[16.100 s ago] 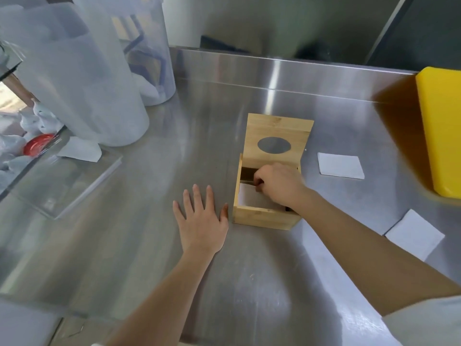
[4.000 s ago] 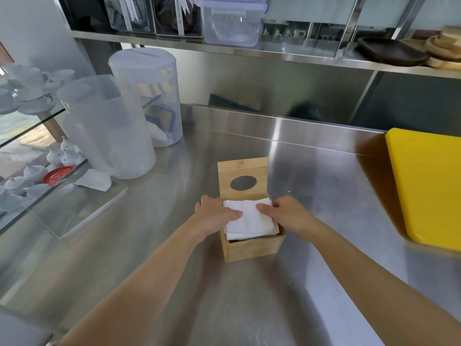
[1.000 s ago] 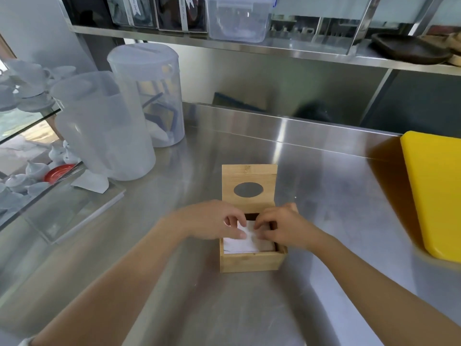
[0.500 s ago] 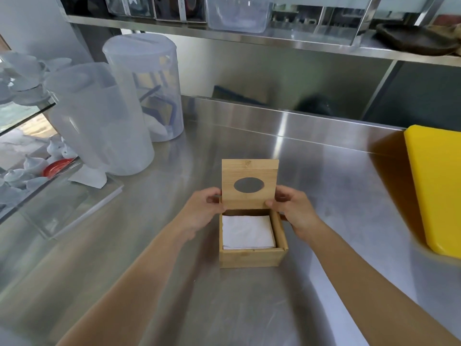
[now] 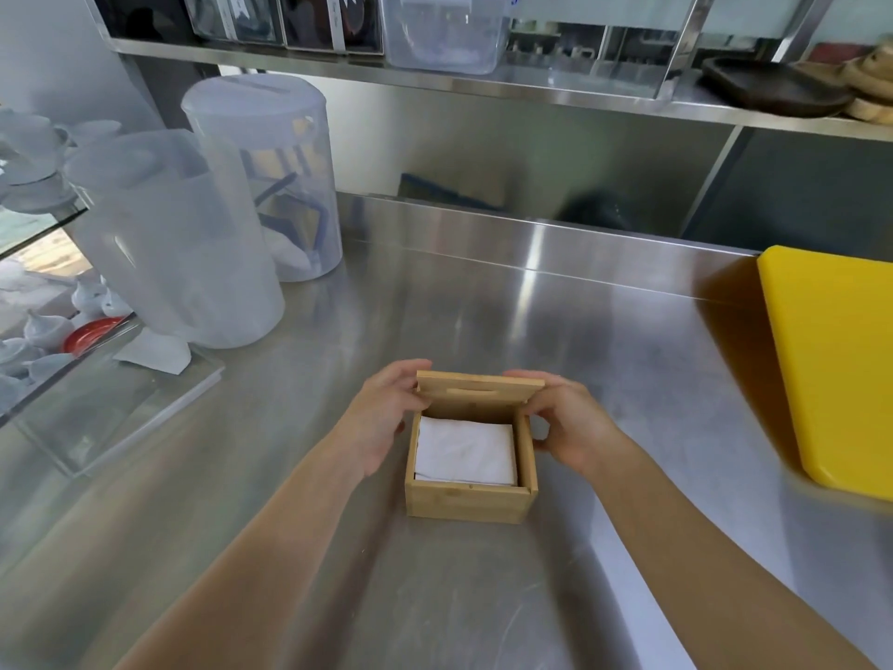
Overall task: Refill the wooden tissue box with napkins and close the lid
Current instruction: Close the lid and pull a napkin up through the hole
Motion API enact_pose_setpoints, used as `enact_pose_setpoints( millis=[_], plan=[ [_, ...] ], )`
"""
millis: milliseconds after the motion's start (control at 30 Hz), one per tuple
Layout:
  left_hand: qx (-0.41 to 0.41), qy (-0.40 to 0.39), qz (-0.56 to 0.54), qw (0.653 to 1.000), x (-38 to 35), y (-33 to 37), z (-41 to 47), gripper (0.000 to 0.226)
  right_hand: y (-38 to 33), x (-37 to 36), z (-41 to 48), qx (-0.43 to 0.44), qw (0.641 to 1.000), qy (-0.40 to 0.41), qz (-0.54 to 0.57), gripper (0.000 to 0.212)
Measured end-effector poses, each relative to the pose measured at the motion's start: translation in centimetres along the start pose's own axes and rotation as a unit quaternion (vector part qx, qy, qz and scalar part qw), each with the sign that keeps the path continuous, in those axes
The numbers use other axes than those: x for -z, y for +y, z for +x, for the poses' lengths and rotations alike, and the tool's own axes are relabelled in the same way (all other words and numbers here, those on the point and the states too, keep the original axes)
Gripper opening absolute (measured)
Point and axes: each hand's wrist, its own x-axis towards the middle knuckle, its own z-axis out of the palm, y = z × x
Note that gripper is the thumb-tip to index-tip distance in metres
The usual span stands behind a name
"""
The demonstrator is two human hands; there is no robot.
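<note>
A small wooden tissue box [image 5: 466, 502] stands on the steel counter, in the middle of the view. White napkins [image 5: 466, 452] lie flat inside it and fill it below the rim. Its hinged lid [image 5: 478, 388] is tilted forward over the back of the box, about half lowered. My left hand [image 5: 381, 418] grips the lid's left edge, and my right hand [image 5: 570, 427] grips its right edge. Both hands flank the box.
Two translucent plastic pitchers [image 5: 193, 244] stand at the back left. A clear acrylic tray [image 5: 121, 418] with a paper scrap lies left of the box. A yellow cutting board [image 5: 841, 365] lies at the right. A steel shelf [image 5: 483, 84] with containers runs overhead.
My hands left the napkins and took the lid by its sides. The lid, upright half a second ago, has swung forward and down over the box.
</note>
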Motion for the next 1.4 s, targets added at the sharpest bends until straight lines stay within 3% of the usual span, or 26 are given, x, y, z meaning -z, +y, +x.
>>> enact_pose_setpoints(
  millis=[67,100,133,200,267,433,500,633,867,933,1000,1067,1133,1200,1300,1400],
  plan=[
    [0.035,-0.007,-0.067,0.997,0.8,0.1,0.1,0.038,0.0,0.6,-0.2,-0.046,0.997,-0.008,0.063,0.032],
    [0.065,-0.026,-0.087,0.994,1.1,0.0,0.2,0.057,0.0,0.9,-0.2,-0.079,0.994,-0.014,0.070,0.031],
    [0.099,-0.058,-0.089,0.989,1.4,0.0,0.2,0.081,0.0,1.2,-0.3,-0.108,0.992,-0.031,0.060,0.043],
    [0.147,-0.124,-0.066,0.979,1.2,0.0,0.0,0.100,0.0,1.6,-0.4,-0.141,0.987,-0.073,0.027,0.074],
    [0.160,-0.146,-0.034,0.976,0.6,0.2,-0.5,0.087,-0.1,1.6,-0.8,-0.148,0.983,-0.109,0.002,0.081],
    [0.152,-0.130,-0.003,0.980,0.2,0.3,-1.1,0.027,0.4,1.1,-1.7,-0.107,0.987,-0.118,-0.021,0.025],
    [0.147,-0.118,0.013,0.982,0.3,0.3,-1.3,0.017,0.8,1.2,-1.8,-0.092,0.988,-0.118,-0.035,0.025],
    [0.111,-0.100,0.052,0.987,-0.2,-0.1,-1.4,0.041,1.4,0.6,-2.0,-0.060,0.991,-0.087,-0.088,0.043],
    [0.106,-0.088,0.084,0.987,-0.4,-0.3,-1.4,0.053,1.7,0.3,-2.2,-0.036,0.991,-0.062,-0.110,0.045],
    [0.079,-0.071,0.108,0.988,-0.8,-0.6,-1.4,0.054,1.7,0.1,-2.4,-0.034,0.991,-0.055,-0.115,0.044],
    [0.027,-0.043,0.163,0.985,-1.3,-1.1,-1.6,0.070,1.7,0.0,-2.5,-0.029,0.991,-0.052,-0.124,0.044],
    [-0.058,-0.009,0.313,0.948,-1.9,-1.4,-2.0,0.078,1.6,-0.1,-2.7,-0.027,0.991,-0.051,-0.125,0.042],
    [-0.152,0.025,0.472,0.868,-2.5,-1.8,-2.6,0.082,1.6,-0.1,-2.8,-0.026,0.990,-0.052,-0.125,0.041],
    [-0.199,0.026,0.550,0.810,-2.8,-2.3,-2.9,0.087,1.5,0.0,-2.9,-0.025,0.990,-0.052,-0.126,0.041],
    [-0.218,0.005,0.610,0.762,-2.9,-3.0,-2.6,0.088,1.6,0.0,-3.2,-0.020,0.991,-0.052,-0.122,0.042],
    [-0.218,-0.010,0.631,0.745,-2.5,-3.0,-2.4,0.090,1.9,-0.2,-3.3,-0.008,0.990,-0.045,-0.134,0.040]
  ],
)
